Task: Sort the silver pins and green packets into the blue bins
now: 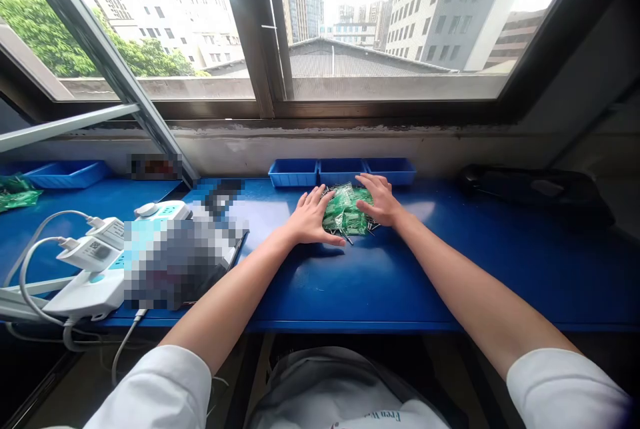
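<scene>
A pile of green-printed clear plastic packets [350, 206] lies on the blue tabletop, with several loose dark screws or pins [373, 224] poking out around its edges. My left hand [315, 217] rests against the pile's left side, fingers spread and thumb stretched toward the front. On the opposite side, my right hand [381, 200] touches the packets with its fingers apart and its thumb over them. Neither hand is closed around anything. Part of the pile's left edge is hidden by my left fingers.
Three joined blue bins [343, 172] stand behind the pile, near the window wall. Left are a white power strip [90, 292] with plugged chargers and a blurred-out object [175, 262]. A black case [537, 192] lies at the back right. More blue trays [70, 174] sit far left.
</scene>
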